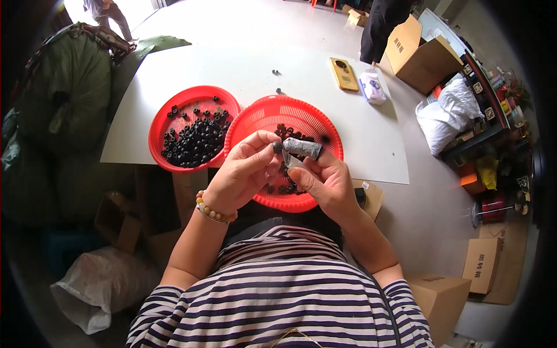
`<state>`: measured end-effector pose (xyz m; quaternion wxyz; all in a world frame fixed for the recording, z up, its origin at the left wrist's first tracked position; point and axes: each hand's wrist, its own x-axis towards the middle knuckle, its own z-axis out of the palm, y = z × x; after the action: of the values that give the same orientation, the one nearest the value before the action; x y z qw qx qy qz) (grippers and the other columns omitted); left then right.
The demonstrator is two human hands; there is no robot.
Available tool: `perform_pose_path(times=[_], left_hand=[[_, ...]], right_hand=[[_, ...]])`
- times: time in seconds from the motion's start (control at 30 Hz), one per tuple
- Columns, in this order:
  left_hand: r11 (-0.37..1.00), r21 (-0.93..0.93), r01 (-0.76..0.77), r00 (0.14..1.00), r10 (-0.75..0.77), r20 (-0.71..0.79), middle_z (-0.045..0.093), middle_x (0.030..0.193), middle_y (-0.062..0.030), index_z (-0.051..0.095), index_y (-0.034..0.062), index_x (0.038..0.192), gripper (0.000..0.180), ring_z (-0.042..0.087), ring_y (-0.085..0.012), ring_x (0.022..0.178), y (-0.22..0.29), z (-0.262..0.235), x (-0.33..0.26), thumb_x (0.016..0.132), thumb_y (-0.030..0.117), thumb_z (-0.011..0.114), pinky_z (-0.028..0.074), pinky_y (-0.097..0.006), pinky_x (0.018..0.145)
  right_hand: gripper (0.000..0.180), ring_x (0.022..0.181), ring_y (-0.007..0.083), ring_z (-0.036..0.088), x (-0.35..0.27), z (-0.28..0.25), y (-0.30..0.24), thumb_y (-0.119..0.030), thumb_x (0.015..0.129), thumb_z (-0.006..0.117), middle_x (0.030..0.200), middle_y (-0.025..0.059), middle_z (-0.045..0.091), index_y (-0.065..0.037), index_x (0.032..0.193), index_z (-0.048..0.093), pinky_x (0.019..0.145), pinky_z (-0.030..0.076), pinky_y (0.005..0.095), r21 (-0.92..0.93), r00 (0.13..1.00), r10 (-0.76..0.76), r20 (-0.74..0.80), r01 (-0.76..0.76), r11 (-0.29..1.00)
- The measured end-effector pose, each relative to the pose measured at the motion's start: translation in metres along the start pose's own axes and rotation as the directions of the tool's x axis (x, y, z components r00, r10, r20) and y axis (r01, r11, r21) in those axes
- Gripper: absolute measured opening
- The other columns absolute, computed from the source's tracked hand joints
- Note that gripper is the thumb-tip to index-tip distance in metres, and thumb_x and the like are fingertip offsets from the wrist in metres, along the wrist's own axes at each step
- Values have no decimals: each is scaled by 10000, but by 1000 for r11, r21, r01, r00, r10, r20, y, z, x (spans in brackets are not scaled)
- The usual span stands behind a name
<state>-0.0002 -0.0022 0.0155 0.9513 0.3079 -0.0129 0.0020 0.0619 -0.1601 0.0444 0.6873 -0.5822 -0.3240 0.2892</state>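
Observation:
My left hand [249, 165] pinches a small round black rubber part [277, 147] between thumb and fingertips. A bead bracelet [212, 210] circles that wrist. Close against the part, my right hand [331, 182] is closed on a small knife [285, 158] with a thin blade; its handle is mostly hidden by the fingers. A worn grey sleeve [303, 148] covers the right index finger. Both hands are over a red plastic basket [250, 124] holding several black parts. Left of it, a red tray [156, 124] holds a heap of similar black parts [197, 142].
A white table [290, 69] carries both containers, a yellow phone [344, 74], a tissue pack [372, 87] and a few loose black parts. Cardboard boxes [426, 61] and a white sack [447, 113] stand to the right. Green bundles [64, 93] are at left. Another person's leg [383, 29] shows beyond the table.

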Motion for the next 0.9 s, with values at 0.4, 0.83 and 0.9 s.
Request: perform_pose_path(times=[0.4, 0.83, 0.9], left_hand=[[991, 57, -125, 992, 125, 12, 565, 810, -55, 497, 47, 947, 108, 548, -102, 657, -5, -9, -1, 841, 66, 502, 468, -224, 565], [970, 157, -186, 982, 187, 5, 558, 745, -49, 513, 42, 937, 99, 539, -103, 633, -5, -7, -6, 844, 71, 499, 468, -233, 550], [973, 117, -201, 979, 203, -10, 559, 756, -46, 516, 42, 930, 92, 538, -102, 629, -6, -5, -7, 845, 71, 495, 468, -233, 542]], right_hand=[[236, 786, 70, 533, 6, 12, 6, -63, 801, 564, 843, 65, 595, 34, 1007, 500, 697, 443, 213, -29, 995, -90, -52, 89, 996], [229, 806, 72, 532, 1, 15, 3, -47, 812, 547, 885, 53, 589, 31, 1023, 506, 732, 447, 216, -13, 996, -80, -39, 80, 997], [245, 810, 67, 526, 1, 15, 6, -45, 812, 546, 893, 43, 587, 17, 1046, 509, 736, 445, 213, 3, 996, -87, -38, 87, 996]])
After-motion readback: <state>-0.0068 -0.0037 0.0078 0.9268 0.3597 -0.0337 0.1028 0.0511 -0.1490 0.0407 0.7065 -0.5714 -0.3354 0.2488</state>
